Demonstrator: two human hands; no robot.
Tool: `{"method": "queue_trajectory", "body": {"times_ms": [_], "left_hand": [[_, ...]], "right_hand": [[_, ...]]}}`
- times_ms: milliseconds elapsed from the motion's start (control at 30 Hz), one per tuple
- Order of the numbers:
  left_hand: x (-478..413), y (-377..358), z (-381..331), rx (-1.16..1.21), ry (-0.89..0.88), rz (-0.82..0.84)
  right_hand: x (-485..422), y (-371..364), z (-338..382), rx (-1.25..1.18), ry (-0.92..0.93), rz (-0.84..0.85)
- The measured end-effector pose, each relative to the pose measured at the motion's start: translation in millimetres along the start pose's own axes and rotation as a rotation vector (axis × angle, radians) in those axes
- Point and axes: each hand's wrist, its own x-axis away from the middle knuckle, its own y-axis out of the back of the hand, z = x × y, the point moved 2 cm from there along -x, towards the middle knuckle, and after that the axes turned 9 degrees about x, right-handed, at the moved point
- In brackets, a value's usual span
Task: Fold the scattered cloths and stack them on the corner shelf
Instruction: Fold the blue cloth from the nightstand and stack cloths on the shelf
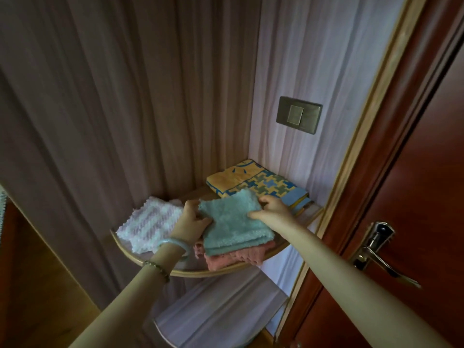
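Squaring the folded teal cloth on the pink cloth at the front of the shelf.
Reaching in at full stretch, gripping its left edge in the curled left hand, pinching its right edge with the right hand; best lowering both sides evenly, edges aligned, clear of the white cloth alongside and yellow towel behind.

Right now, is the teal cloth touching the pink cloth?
Touching: the head view shows the teal cloth lying directly on the pink cloth.
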Motion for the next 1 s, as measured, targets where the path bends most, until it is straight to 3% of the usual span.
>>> {"method": "queue_trajectory", "body": {"times_ms": [133, 333, 600, 767, 1000], "left_hand": [[-4, -3, 0, -0.075, -0.045, 0.030], [-11, 7, -25, 0.050, -0.150, 0.033], [-23, 11, -40, -0.115, -0.158, 0.182], [-16, -1, -13, -0.211, -0.173, 0.123], [-19, -3, -27, -0.186, -0.233, 0.029]], "right_hand": [[1, 3, 2, 0.022, -0.019, 0.036], [10, 20, 19, -0.081, 0.026, 0.047], [18, 12, 6, -0.067, -0.033, -0.028], [29, 3, -6, 0.003, -0.024, -0.093], [30, 9, 7, 0.026, 0.037, -0.160]]}}
